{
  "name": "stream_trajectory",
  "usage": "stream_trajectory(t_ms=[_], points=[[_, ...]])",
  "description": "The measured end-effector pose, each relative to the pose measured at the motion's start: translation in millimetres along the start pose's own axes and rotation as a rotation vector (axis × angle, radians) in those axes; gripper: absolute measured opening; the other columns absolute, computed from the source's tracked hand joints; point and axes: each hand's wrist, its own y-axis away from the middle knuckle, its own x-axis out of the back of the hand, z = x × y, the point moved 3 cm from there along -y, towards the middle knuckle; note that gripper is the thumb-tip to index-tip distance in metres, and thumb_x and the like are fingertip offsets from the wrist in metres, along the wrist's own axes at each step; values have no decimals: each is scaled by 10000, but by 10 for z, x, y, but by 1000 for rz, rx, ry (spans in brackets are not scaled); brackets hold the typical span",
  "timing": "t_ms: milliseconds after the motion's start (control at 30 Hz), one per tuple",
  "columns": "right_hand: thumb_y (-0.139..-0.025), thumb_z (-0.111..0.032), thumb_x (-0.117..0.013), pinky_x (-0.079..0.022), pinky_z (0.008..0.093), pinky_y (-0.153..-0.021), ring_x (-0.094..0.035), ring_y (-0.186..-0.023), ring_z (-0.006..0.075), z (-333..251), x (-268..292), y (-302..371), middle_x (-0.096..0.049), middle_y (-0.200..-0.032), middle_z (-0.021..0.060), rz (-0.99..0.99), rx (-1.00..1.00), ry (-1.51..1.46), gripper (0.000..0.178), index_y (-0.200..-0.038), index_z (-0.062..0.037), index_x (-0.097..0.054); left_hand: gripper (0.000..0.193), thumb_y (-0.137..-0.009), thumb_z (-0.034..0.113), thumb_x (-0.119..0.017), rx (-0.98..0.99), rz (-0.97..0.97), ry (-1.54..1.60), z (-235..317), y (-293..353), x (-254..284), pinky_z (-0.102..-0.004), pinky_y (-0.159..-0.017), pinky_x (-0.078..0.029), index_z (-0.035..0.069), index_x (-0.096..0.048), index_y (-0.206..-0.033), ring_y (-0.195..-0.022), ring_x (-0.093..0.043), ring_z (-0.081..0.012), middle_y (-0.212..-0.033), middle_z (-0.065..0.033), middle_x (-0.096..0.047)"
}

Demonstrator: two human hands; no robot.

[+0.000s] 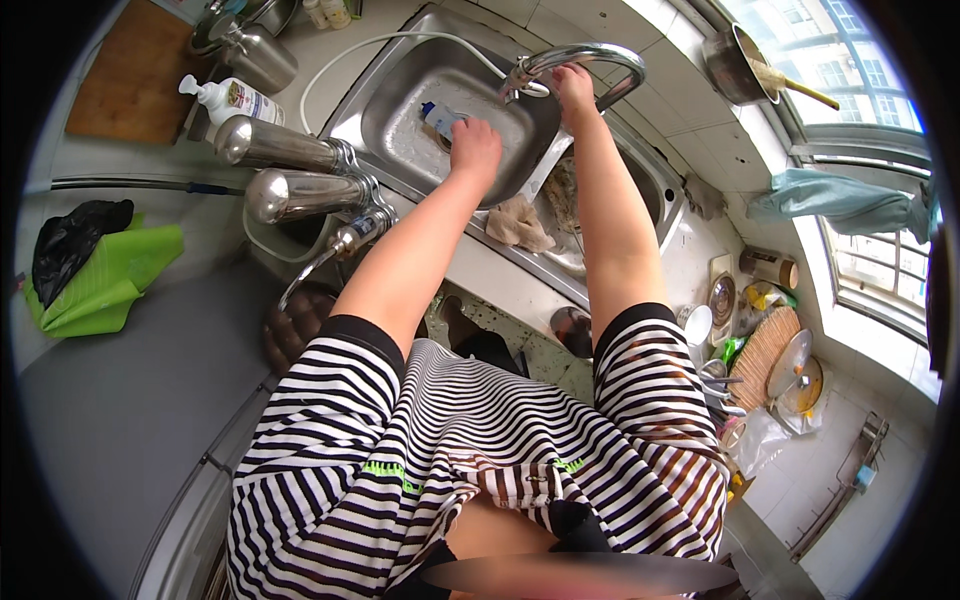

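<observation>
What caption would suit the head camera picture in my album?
At the kitchen sink: left hand by a blue-and-white bottle, right hand at the tap.

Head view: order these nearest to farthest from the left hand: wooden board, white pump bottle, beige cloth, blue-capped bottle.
From the left hand:
1. Blue-capped bottle: just left, in the sink.
2. Beige cloth: right, nearer the body.
3. White pump bottle: left.
4. Wooden board: far left.
</observation>
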Motion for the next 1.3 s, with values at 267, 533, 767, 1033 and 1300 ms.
stream_trajectory(t_ms=[267, 533, 767, 1033, 1300], points=[[-967, -120, -528, -487, 300, -821, -619, -919, 164, 127, -244, 1416, -668, -967, 85, 119, 315, -164, 180, -998, 7, -652, 201, -871, 214, -582, -140, -108, -121, -65, -581, -480, -457, -824, -437, 156, -703, -1021, -1037, -602, -248, -1059, -58, -667], [-955, -214, -446, -306, 469, -1088, -508, -1212, 344, -46, -747, 1302, -608, -1280, 111, -401, 592, 288, 321, -1166, -95, -656, 418, -929, 313, -507, -360, -226, -399, 126, -840, -893, -521, -1022, -378, 139, -592, -1299, -1287, -479, -280, -1369, -119, -542], [-948, -215, -437, -355, 483, -995, -552, -1170, 294, -37, -939, 1336, -687, -1097, 61, -582, 774, 189, 301, -978, -124, -722, 365, -938, 264, -491, -254, -362, -84, 29, -861, -821, -474, -1030, -404, 126, -605, -1256, -1229, -527, -307, -1303, -96, -590], [-996, -250, -420, -425, 446, -1017, -584, -1160, 315, -123, -1074, 1412, -674, -1155, 72, -545, 822, 412, 320, -1079, -98, -689, 343, -952, 276, -466, -344, -321, -63, -276, -737, -947, -450, -1019, -431, 104, -621, -1205, -1158, -579, -313, -1227, -94, -632], [-963, -281, -450, -432, 442, -917, -575, -1030, 321, 545, -1239, 770, -643, -1038, 132, -131, 1102, 987, 244, -998, -85, -592, 435, -878, 196, -571, 277, -154, 405, -449, -615, -487, -416, -1064, -396, -18, -565, -1256, -1257, -521, -309, -1316, -156, -582]])
